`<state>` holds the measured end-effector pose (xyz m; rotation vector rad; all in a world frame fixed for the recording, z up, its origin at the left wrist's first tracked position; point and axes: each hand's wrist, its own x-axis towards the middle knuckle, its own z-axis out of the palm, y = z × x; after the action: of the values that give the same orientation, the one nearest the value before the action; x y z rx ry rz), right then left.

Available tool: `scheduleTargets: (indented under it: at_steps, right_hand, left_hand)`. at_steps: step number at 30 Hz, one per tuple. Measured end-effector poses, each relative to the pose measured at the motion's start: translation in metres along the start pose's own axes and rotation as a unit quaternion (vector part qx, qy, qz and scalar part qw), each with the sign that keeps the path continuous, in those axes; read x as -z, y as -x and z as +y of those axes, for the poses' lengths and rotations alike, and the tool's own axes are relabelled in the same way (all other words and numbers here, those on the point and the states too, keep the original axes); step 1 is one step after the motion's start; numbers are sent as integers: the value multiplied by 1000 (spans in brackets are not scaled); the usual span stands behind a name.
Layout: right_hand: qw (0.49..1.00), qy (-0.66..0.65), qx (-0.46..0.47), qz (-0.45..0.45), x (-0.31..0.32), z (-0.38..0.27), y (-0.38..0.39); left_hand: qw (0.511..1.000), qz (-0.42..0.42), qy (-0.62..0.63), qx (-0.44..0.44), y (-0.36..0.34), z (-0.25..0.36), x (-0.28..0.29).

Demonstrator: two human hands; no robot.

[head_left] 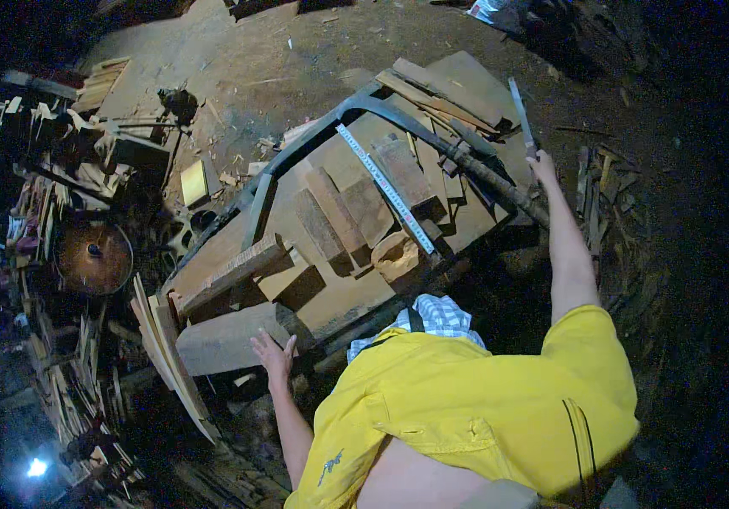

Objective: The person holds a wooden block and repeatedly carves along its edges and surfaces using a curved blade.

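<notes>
My right hand (543, 168) is raised at the right end of the low bench, closed on a long, narrow metal tool (519, 106) that points away from me. My left hand (273, 349) has its fingers spread at a thick wooden block (220, 339) on the near left of the bench; whether it touches the wood I cannot tell. An extended white measuring tape (381, 182) lies diagonally across the bench top (352, 310). Short boards (330, 212), a hollowed pale piece of wood (396, 259) and a curved dark frame piece (356, 106) lie there too.
Loose boards (432, 102) lie at the far end. Stacked scrap wood (76, 373) and a rusty round disc (93, 259) are on the left, with a small yellow box (195, 182) beyond the bench. More sticks (594, 195) lie right of it. A bright light (38, 467) shows lower left.
</notes>
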<state>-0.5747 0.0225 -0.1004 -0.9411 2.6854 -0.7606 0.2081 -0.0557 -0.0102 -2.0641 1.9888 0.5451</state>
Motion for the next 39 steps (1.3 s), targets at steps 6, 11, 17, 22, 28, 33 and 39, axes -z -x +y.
scheduleTargets:
  at_steps: [6, 11, 17, 22, 28, 33, 39]
  right_hand:
    - [972, -39, 0, -230, -51, 17, -28]
    - [989, -39, 37, -138, -57, 7, -24]
    - [961, 32, 271, -46, -39, -90, 10]
    - [921, 140, 347, -108, -55, -136, 40]
    - [938, 90, 267, -202, -43, -149, 39]
    - [945, 100, 177, -255, -36, -153, 29]
    - [951, -124, 251, -129, 15, -140, 76]
  left_hand:
    - [1000, 21, 12, 18, -6, 7, -8]
    - [998, 31, -16, 54, -7, 15, -11]
    - [995, 22, 40, 88, -9, 18, -13]
    - [993, 23, 44, 104, -11, 13, -24]
    - [993, 22, 42, 108, -6, 17, -24]
    - [993, 21, 52, 104, -5, 18, -23]
    - [992, 35, 61, 101, -4, 20, -25]
